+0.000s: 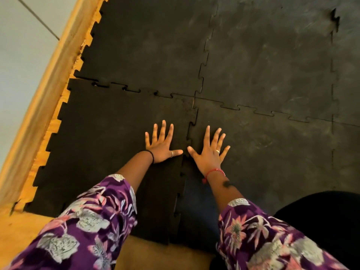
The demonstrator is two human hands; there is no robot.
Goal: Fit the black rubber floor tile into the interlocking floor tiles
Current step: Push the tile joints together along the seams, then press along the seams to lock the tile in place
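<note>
Both hands lie flat with fingers spread wide, so neither grip pinches anything: the left hand [160,144] presses palm-down on the black rubber floor tile [109,145], and the right hand [209,151] presses palm-down on the neighbouring tile of the interlocking floor tiles [253,75], just across the toothed seam [190,133] that runs between the two thumbs. That loose tile sits at the near left corner of the laid floor, its far edge meeting the tile beyond it along a jagged joint [124,88] where several tabs look not fully seated near the left end. Its left edge shows puzzle teeth against the yellow-orange wooden floor [35,152], which borders a pale wall [17,55]. Near the wrists the seam looks slightly raised and gapped. Purple floral sleeves [93,221] cover both forearms; a dark band [151,155] circles the left wrist, a red beaded bracelet [214,171] the right, and each hand wears a ring.
</note>
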